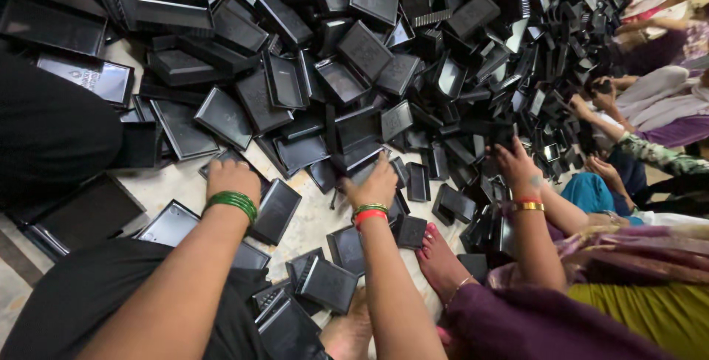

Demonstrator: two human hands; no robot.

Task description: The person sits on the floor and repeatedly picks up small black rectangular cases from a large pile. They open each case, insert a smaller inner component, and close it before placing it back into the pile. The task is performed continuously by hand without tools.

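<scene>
Where the heap (384,57) of black trays covers the floor, two forearms stretch out to its near edge. Left hand (232,177), green bangles (233,202) at the wrist: palm down, fingers curled over a flat tray (275,209) at the heap's near-left fringe; grip cannot be told. Right hand (375,184), green and red bangles: fingers bent down onto small trays at the heap's near edge. Further right, a co-worker's hand (515,165) reaches into the heap.
</scene>
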